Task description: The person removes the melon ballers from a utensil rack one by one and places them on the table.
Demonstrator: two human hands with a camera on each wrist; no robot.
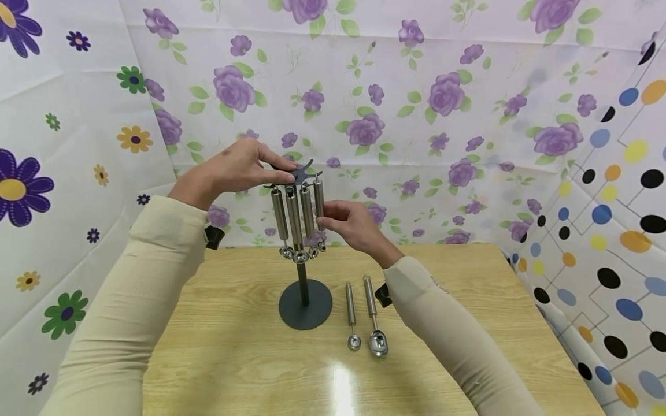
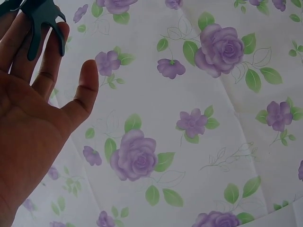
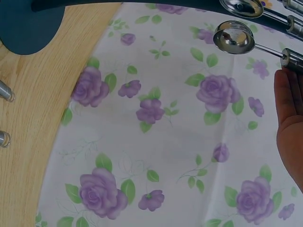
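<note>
A dark utensil stand [image 1: 303,289] with a hooked top stands on the table, several steel scoops [image 1: 293,216] hanging around its pole. My left hand [image 1: 241,164] is at the hooked top; its fingers lie straight against the hooks [image 2: 45,28] in the left wrist view, the thumb apart. At the stand's right side, my right hand [image 1: 354,225] pinches the handle of the rightmost hanging scoop [image 1: 319,199]. That scoop's round bowl [image 3: 234,38] shows in the right wrist view, where the fingers reach its handle and the thumb is hidden.
Right of the stand's round base, a small scoop [image 1: 351,306] and a larger oval scoop [image 1: 378,344] lie side by side on the wooden table [image 1: 234,358]. Floral cloth [image 1: 416,133] hangs behind the table, with patterned cloths at both sides.
</note>
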